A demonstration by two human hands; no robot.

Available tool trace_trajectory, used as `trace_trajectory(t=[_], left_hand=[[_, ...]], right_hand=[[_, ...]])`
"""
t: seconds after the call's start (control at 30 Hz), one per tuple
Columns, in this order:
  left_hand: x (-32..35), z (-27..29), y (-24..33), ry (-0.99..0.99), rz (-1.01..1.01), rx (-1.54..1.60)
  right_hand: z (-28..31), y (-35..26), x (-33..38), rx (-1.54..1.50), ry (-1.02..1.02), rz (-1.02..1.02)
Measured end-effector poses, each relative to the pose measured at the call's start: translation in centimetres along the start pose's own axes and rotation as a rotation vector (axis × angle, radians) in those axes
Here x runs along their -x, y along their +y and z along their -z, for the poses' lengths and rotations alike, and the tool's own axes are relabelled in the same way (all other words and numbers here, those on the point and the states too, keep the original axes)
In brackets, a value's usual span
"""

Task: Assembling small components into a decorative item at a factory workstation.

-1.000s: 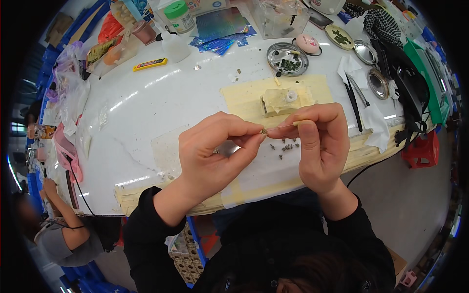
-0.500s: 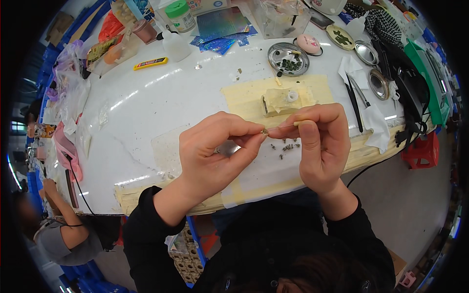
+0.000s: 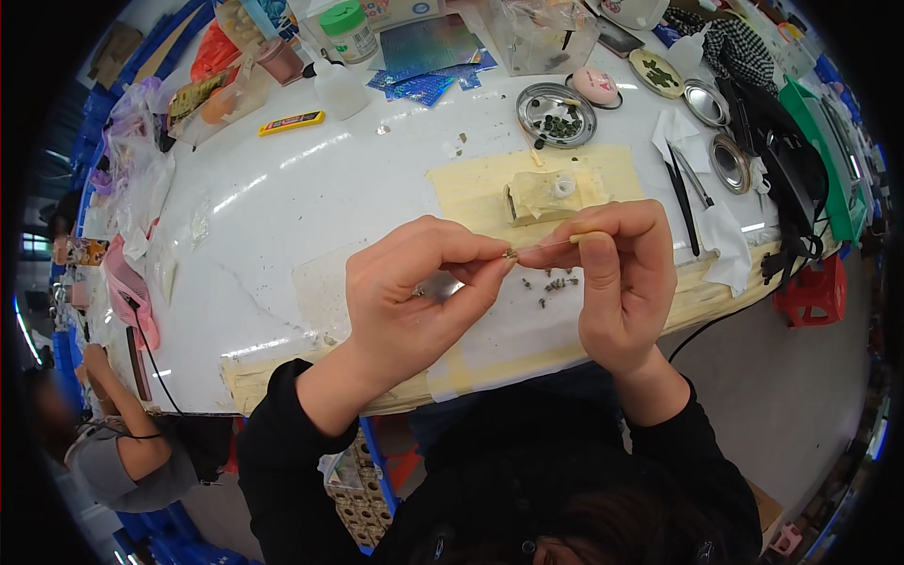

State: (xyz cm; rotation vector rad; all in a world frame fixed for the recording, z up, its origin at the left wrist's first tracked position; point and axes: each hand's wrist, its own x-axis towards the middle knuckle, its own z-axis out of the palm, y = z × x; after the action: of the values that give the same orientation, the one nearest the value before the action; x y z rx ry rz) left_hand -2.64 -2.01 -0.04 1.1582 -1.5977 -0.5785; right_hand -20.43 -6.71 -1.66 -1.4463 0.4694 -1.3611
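Observation:
My left hand [image 3: 424, 287] has its thumb and forefinger pinched on a tiny olive-gold piece [image 3: 509, 253], too small to name. My right hand [image 3: 621, 273] grips a thin needle-like tool [image 3: 588, 236] with a pale yellow end between thumb and forefinger. Its fine shaft points left toward the tiny piece; I cannot tell if the tip touches it. Below and between the hands, several small dark greyish bits [image 3: 557, 283] lie on the white work surface. Just beyond my right hand stands a tape-covered block [image 3: 537, 202] with a small white ring-shaped cup [image 3: 564, 185] on it.
A round metal tin [image 3: 584, 132] with dark green pieces sits beyond the block. Black tweezers [image 3: 682, 202] lie at right near a white cloth [image 3: 727, 247]. Farther back are a yellow box [image 3: 291, 123], a white squeeze bottle [image 3: 337, 89] and a green-lidded jar [image 3: 348, 36]. Another person's arm [image 3: 122, 395] is at left.
The pale yellow end of the tool and my right fingers have shifted very slightly to the right. My left hand holds its place with the tiny piece.

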Motion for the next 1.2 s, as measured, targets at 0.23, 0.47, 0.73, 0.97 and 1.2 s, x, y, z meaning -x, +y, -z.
trace_trajectory(t=[0.23,0.47,0.73,0.97,1.2], left_hand=[[0.2,0.1,0.1,0.001,0.007,0.001],[-0.1,-0.1,-0.4,0.045,-0.09,0.003],[-0.2,0.2,0.1,0.07,-0.223,-0.116],[0.1,0.3,0.2,0.066,-0.337,-0.324],[0.0,0.4,0.1,0.053,-0.449,-0.386]], right_hand=[[2.3,-0.3,-1.9,0.595,0.109,0.264],[3.0,0.5,-3.4,1.121,0.001,0.391],[0.7,-1.8,-1.3,0.542,-0.188,0.094],[0.0,-0.8,-0.5,0.298,-0.161,-0.091],[0.3,-0.9,-0.6,-0.234,-0.123,-0.578]])
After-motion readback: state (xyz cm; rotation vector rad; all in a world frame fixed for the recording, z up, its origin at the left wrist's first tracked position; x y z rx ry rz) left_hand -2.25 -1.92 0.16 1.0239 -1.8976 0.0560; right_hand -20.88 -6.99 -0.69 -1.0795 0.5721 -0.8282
